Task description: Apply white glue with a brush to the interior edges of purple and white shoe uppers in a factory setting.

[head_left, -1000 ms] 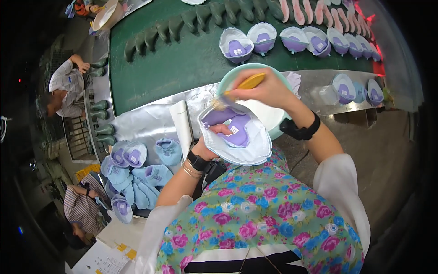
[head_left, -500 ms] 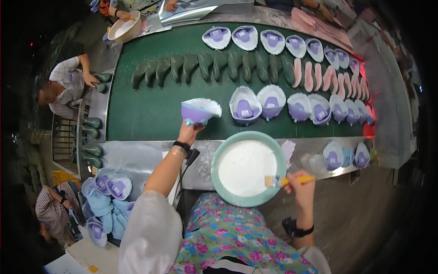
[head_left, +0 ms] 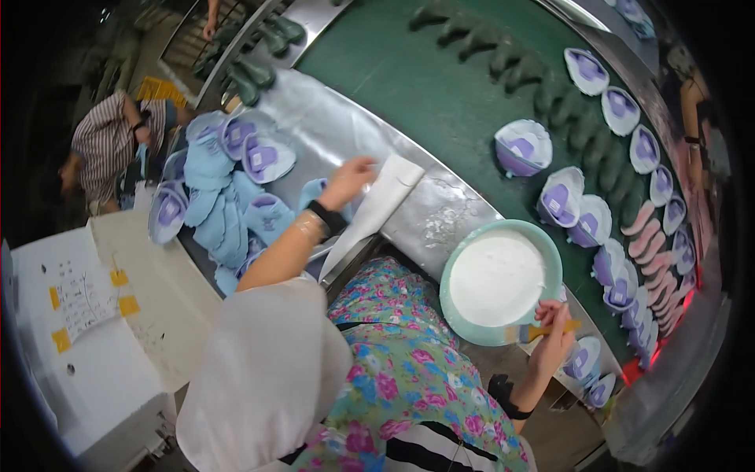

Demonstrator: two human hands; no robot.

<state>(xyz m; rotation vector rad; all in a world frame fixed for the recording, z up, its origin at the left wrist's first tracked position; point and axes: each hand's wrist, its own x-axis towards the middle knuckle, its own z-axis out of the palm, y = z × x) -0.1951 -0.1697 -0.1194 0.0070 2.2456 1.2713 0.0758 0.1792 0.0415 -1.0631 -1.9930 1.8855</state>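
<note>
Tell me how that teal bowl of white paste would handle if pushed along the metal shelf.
The teal bowl looks nearly full of white paste, so probably heavy for its size. Wide and low, it seems unlikely to tip. On the smooth metal shelf it might slide, and the paste could slop.

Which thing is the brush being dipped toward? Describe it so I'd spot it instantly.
Start at the green belt, then its shiny metal ledge nearest the person. There sits a round mint bowl of white paste, the only bowl among the purple shoe pieces.

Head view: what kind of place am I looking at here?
Most likely a shoe factory's assembly line: a green conveyor belt carries rows of purple shoe uppers, and a bowl of white glue sits by the right hand, which holds a brush.
</note>
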